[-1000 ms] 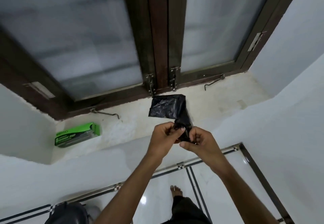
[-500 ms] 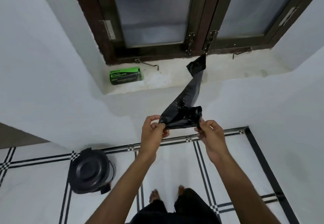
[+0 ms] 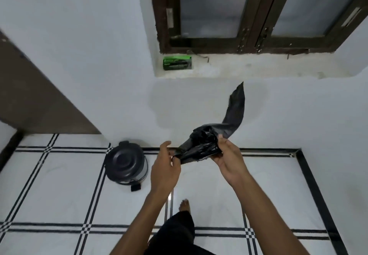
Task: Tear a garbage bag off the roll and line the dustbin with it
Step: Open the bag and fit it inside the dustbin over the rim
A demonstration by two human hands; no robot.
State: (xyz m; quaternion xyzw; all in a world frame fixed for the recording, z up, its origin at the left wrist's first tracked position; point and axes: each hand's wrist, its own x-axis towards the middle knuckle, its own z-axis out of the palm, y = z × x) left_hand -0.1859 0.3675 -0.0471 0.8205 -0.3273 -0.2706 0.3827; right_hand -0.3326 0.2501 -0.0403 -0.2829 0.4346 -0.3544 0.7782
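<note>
Between the two hands, the garbage bag [image 3: 201,147] is being held bunched: the left hand [image 3: 165,167] is pinching one end, the right hand [image 3: 227,159] is gripping the crumpled middle, and a loose tail is flicking up toward one o'clock. Half a second ago that tail was reaching the sill; now it is swinging free (torn off, I judge). At nine o'clock the lidded dustbin [image 3: 126,163] is waiting; the green box [image 3: 177,63] is sitting at twelve.
</note>
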